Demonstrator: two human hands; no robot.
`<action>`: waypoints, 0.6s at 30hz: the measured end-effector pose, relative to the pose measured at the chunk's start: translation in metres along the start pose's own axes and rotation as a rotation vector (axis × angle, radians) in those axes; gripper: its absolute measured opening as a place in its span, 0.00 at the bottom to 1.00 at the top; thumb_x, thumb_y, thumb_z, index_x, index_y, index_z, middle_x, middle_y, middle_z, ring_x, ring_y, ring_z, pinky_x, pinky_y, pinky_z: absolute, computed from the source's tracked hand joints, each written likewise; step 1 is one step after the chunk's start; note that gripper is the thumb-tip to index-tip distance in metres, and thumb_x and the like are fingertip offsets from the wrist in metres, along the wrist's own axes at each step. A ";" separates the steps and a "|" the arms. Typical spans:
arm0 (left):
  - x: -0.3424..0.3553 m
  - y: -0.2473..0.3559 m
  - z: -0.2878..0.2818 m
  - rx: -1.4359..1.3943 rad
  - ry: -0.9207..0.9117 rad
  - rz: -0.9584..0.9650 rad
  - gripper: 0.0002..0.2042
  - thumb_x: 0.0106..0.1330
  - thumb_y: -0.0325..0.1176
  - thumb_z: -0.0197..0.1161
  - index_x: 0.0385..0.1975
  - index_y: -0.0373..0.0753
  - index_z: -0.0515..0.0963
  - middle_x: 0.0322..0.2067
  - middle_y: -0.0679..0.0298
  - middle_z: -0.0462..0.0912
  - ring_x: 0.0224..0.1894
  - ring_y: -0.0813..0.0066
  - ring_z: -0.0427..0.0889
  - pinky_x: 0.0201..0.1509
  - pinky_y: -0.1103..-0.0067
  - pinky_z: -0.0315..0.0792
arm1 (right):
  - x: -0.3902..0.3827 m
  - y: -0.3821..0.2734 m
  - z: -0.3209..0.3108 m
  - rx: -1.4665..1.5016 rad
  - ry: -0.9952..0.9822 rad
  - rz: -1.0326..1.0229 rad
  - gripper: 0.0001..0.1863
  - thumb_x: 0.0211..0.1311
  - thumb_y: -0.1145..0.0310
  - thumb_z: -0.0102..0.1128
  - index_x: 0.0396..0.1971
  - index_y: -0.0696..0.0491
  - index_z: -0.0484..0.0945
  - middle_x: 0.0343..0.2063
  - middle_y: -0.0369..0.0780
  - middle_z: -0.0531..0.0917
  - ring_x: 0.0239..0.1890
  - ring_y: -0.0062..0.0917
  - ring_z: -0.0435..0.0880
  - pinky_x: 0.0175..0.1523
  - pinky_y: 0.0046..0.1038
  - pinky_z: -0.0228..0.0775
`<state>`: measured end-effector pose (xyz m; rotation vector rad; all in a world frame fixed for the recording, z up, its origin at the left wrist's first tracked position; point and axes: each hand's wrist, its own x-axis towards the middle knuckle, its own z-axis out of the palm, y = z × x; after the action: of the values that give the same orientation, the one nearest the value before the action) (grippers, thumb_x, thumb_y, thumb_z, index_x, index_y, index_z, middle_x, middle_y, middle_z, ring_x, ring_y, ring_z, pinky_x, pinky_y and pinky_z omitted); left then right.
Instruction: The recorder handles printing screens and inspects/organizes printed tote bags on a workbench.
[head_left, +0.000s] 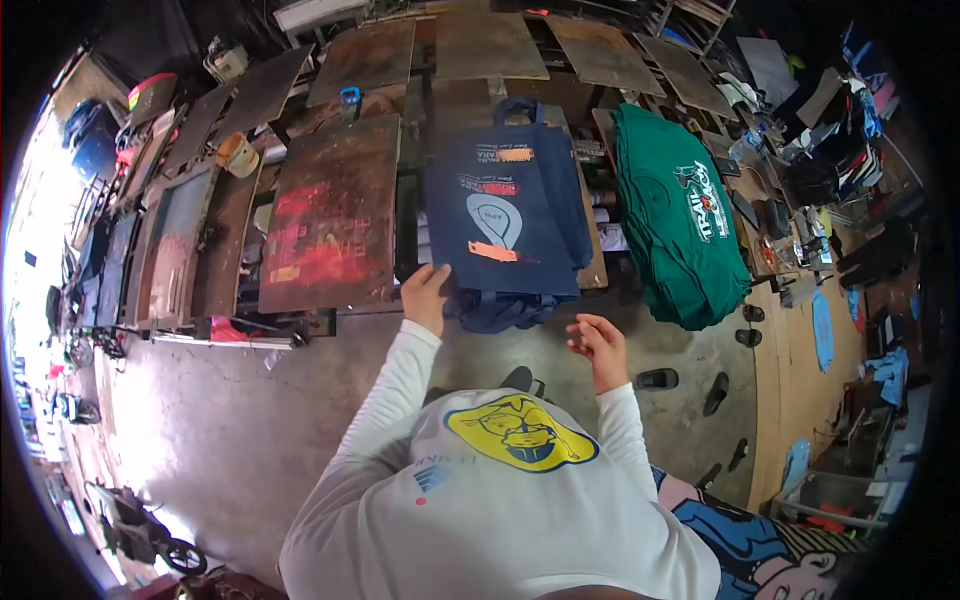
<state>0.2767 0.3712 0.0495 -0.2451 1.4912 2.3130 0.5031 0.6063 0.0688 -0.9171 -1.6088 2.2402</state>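
A stack of navy blue tote bags (535,200) lies on a board in front of me, with handles at the far end and more straps bunched at the near end. The top bag carries a pale teardrop-shaped print and orange patches. At its near left corner, my left hand (424,298) has thumb and fingers closed on the fabric edge. My right hand (600,352) hovers over the floor, just short of the stack's near right side. Its fingers are loosely bent and apart, with nothing in them.
Folded green T-shirts (680,220) with white print are piled to the right. A red-stained wooden board (335,215) lies to the left, near a paint bucket (238,156) and a framed screen (168,255). Black sandals (657,379) lie on the concrete floor (240,420).
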 end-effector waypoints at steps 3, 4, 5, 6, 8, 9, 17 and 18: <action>-0.009 0.008 -0.030 -0.200 -0.035 -0.094 0.08 0.64 0.24 0.63 0.42 0.37 0.80 0.38 0.65 0.84 0.40 0.75 0.82 0.43 0.81 0.73 | 0.006 0.006 0.024 -0.003 -0.029 -0.016 0.16 0.64 0.66 0.62 0.49 0.56 0.78 0.37 0.39 0.85 0.33 0.20 0.82 0.41 0.22 0.75; -0.009 0.007 -0.043 -0.178 -0.065 -0.115 0.09 0.64 0.24 0.63 0.43 0.36 0.80 0.40 0.64 0.84 0.41 0.74 0.82 0.44 0.80 0.73 | 0.008 0.008 0.031 -0.006 -0.026 -0.008 0.16 0.64 0.66 0.62 0.49 0.56 0.78 0.37 0.39 0.85 0.33 0.20 0.82 0.41 0.22 0.75; -0.010 0.004 -0.054 -0.155 -0.095 -0.137 0.10 0.64 0.24 0.63 0.44 0.35 0.80 0.41 0.63 0.83 0.42 0.74 0.82 0.44 0.80 0.73 | 0.010 0.010 0.036 -0.011 0.009 -0.029 0.15 0.64 0.66 0.63 0.48 0.56 0.78 0.37 0.37 0.85 0.33 0.20 0.82 0.39 0.21 0.74; -0.014 0.007 -0.059 -0.149 -0.094 -0.144 0.10 0.64 0.24 0.63 0.44 0.35 0.80 0.41 0.63 0.83 0.42 0.74 0.82 0.44 0.80 0.73 | 0.012 0.013 0.042 -0.012 0.045 -0.050 0.15 0.64 0.66 0.63 0.48 0.55 0.78 0.36 0.36 0.85 0.32 0.19 0.82 0.38 0.20 0.73; -0.024 0.011 -0.064 -0.123 -0.126 -0.203 0.13 0.63 0.26 0.65 0.47 0.34 0.79 0.40 0.62 0.84 0.40 0.75 0.81 0.44 0.81 0.72 | 0.014 0.015 0.051 0.001 0.087 -0.025 0.14 0.63 0.67 0.63 0.47 0.55 0.78 0.37 0.34 0.84 0.33 0.18 0.81 0.36 0.19 0.71; -0.023 0.006 -0.071 -0.119 -0.121 -0.209 0.13 0.63 0.26 0.65 0.47 0.34 0.79 0.40 0.62 0.84 0.40 0.75 0.81 0.44 0.81 0.72 | 0.015 0.019 0.054 -0.036 0.112 -0.042 0.14 0.64 0.68 0.62 0.48 0.54 0.77 0.38 0.33 0.83 0.34 0.17 0.81 0.35 0.20 0.72; -0.010 -0.032 -0.080 0.601 -0.253 0.144 0.18 0.60 0.33 0.69 0.46 0.27 0.79 0.43 0.55 0.84 0.41 0.72 0.83 0.44 0.79 0.76 | 0.017 0.066 0.059 -0.139 0.275 -0.071 0.20 0.61 0.68 0.65 0.53 0.50 0.76 0.48 0.34 0.79 0.45 0.20 0.78 0.38 0.22 0.72; -0.014 -0.029 -0.075 0.603 -0.257 0.133 0.18 0.60 0.33 0.69 0.46 0.27 0.79 0.43 0.55 0.84 0.41 0.72 0.83 0.44 0.79 0.76 | 0.015 0.071 0.057 -0.140 0.282 -0.063 0.20 0.61 0.68 0.65 0.53 0.50 0.76 0.48 0.34 0.79 0.45 0.20 0.78 0.38 0.22 0.72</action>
<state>0.2971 0.3114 -0.0016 0.3092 2.0112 1.7824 0.4680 0.5445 0.0101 -1.1427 -1.6524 1.8764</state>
